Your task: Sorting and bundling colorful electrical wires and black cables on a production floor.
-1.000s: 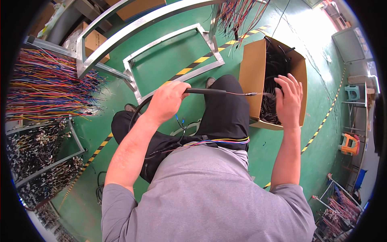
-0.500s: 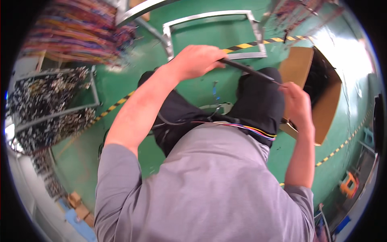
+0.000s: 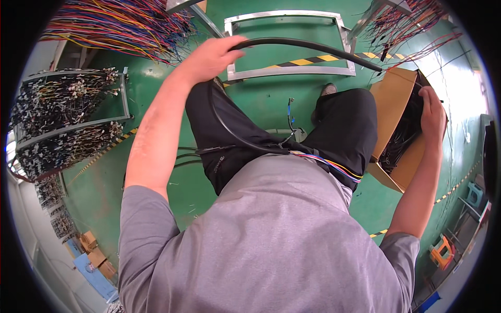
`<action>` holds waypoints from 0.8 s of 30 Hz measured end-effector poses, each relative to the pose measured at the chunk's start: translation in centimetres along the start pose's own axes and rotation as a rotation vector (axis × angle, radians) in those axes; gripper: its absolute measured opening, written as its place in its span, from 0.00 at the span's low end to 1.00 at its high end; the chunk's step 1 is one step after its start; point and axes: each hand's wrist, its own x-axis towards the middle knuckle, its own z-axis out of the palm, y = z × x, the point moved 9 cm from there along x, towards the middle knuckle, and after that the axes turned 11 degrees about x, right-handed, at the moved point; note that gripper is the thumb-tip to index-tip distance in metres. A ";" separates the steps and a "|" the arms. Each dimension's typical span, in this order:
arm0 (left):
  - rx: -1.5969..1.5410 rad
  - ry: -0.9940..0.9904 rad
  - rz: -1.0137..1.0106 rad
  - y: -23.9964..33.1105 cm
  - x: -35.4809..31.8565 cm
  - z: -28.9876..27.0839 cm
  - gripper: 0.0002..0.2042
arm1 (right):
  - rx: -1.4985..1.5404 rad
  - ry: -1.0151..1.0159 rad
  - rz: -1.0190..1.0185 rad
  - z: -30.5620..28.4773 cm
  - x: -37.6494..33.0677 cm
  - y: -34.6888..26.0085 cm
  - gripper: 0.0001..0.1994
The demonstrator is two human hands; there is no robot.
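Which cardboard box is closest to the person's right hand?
The open box with black contents, beside the right knee: the right hand appears at its edge. The smaller boxes sit far off, lower left.

The floor (image 3: 96, 195) is a smooth green, crossed by yellow-and-black striped tape (image 3: 300, 62). A low silvery metal frame (image 3: 289, 15) lies across that tape, and a metal rack (image 3: 126, 99) packed with connector-tipped wires stands to the left. An orange stool (image 3: 442, 253) and a blue one (partly cut by the shadowed lens rim) stand rightward, where bright light glares off the floor. A pale wall (image 3: 32, 229) curves along the left.
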 end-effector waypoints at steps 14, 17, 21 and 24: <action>-1.724 0.254 -0.403 -9.2 -11.7 7.0 0.18 | 0.446 -0.610 -0.210 19.5 -7.1 -15.5 0.23; -1.823 0.280 -0.342 -10.1 -11.0 6.7 0.18 | 0.843 -1.061 -0.414 23.0 -14.3 -22.0 0.22; -1.575 0.292 -0.408 -9.4 -10.7 5.7 0.23 | 0.743 -1.079 -0.248 24.6 -15.2 -21.2 0.10; -1.339 0.303 -0.367 -7.2 -10.1 4.6 0.24 | 1.091 -1.086 0.256 24.5 -14.5 -19.3 0.10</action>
